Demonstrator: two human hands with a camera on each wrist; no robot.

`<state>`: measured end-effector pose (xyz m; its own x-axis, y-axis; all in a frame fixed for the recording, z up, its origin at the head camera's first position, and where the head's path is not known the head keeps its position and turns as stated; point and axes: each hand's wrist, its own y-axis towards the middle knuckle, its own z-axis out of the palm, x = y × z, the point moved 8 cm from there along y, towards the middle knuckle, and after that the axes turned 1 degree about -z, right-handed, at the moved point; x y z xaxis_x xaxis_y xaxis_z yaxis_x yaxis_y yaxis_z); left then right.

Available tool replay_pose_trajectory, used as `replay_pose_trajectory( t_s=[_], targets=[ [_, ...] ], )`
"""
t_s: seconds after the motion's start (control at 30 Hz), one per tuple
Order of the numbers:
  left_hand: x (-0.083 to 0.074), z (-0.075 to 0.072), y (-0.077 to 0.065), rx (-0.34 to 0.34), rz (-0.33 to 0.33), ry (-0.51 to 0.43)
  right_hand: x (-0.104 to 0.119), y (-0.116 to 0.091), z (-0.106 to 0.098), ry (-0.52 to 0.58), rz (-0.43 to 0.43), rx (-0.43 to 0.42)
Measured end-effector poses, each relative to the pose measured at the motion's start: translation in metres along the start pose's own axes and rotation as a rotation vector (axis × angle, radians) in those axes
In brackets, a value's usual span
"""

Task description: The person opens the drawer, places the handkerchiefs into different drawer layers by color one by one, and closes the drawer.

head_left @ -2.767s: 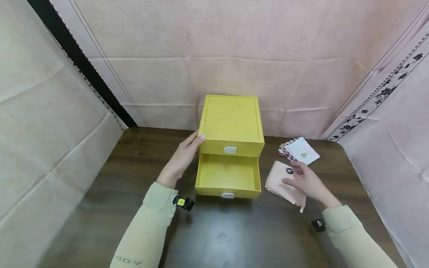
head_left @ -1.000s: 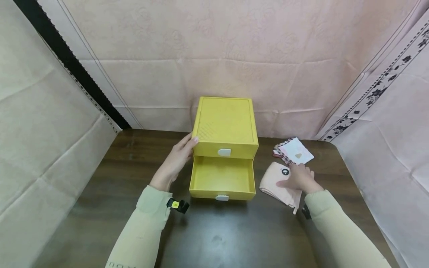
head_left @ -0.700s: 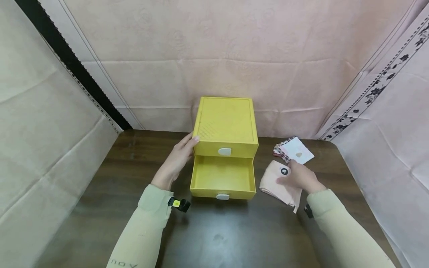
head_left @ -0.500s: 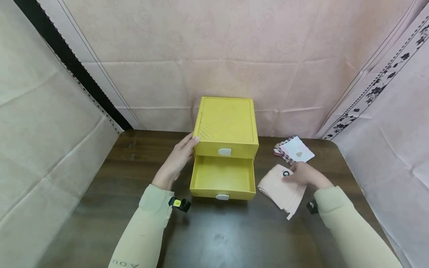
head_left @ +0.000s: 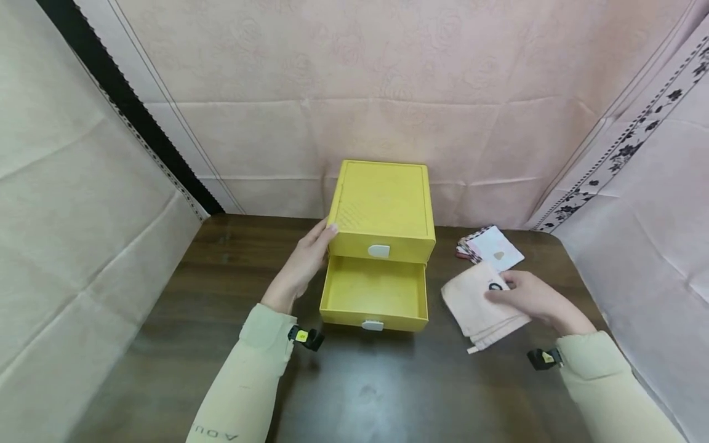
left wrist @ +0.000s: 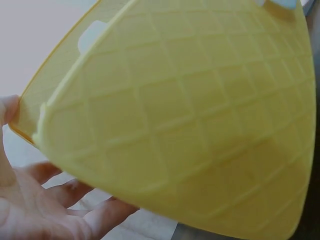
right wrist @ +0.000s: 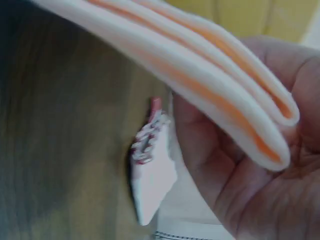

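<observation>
A yellow two-drawer storage box (head_left: 384, 200) stands on the table, its lower drawer (head_left: 373, 289) pulled out with nothing inside. My left hand (head_left: 301, 261) holds the box at its upper left edge, thumb on the corner, fingers along the side. In the left wrist view the thumb and fingers (left wrist: 75, 192) lie around the ridged side panel (left wrist: 190, 110). My right hand (head_left: 534, 298) pinches a folded pale pink towel (head_left: 479, 301) with a dark round mark by its right edge. Layered folds of that towel (right wrist: 200, 75) sit between thumb and fingers in the right wrist view.
Behind the towel lies a small stack of folded patterned cloths (head_left: 495, 246), the top one white with a heart. Pale fabric walls (head_left: 388, 74) enclose the back and both sides of the dark wooden table (head_left: 360, 394).
My right hand has gone from hovering over the pink towel to pinching its edge; the towel has turned and shifted right. My left hand stays on the box.
</observation>
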<state>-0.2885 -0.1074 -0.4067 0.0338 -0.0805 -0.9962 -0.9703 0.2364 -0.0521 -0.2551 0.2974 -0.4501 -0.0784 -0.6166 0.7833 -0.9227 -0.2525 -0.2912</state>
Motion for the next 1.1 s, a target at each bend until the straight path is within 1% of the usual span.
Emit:
replay_pose_trajectory(
  t_s=[0.03, 0.17, 0.27, 0.37, 0.47, 0.63, 0.73, 0.93, 1.1],
  targets=[
    [0.0, 0.0, 0.0, 0.001, -0.004, 0.002, 0.005, -0.006, -0.004, 0.009, -0.016, -0.03],
    [0.0, -0.001, 0.0, 0.001, -0.021, 0.011, 0.026, -0.026, -0.02, 0.03, -0.035, -0.154],
    [-0.001, -0.002, 0.0, 0.014, -0.029, 0.017, 0.042, -0.037, -0.028, 0.04, -0.064, -0.213],
    [0.0, -0.002, 0.0, 0.034, -0.041, 0.021, 0.06, -0.045, -0.028, 0.041, -0.126, -0.244],
    [0.001, -0.003, -0.001, 0.035, -0.054, 0.035, 0.075, -0.051, -0.024, 0.063, -0.195, -0.259],
    [0.002, -0.003, 0.002, 0.038, -0.049, 0.054, 0.094, -0.061, -0.018, 0.164, -0.309, -0.265],
    [0.001, -0.003, 0.003, 0.047, -0.047, 0.046, 0.103, -0.064, -0.015, 0.226, -0.344, -0.251],
    [-0.002, -0.001, 0.004, 0.071, -0.037, 0.02, 0.121, -0.068, -0.003, 0.288, -0.357, -0.183],
    [-0.001, -0.003, 0.003, 0.076, -0.045, 0.025, 0.14, -0.061, 0.017, 0.304, -0.425, -0.096]
  ],
)
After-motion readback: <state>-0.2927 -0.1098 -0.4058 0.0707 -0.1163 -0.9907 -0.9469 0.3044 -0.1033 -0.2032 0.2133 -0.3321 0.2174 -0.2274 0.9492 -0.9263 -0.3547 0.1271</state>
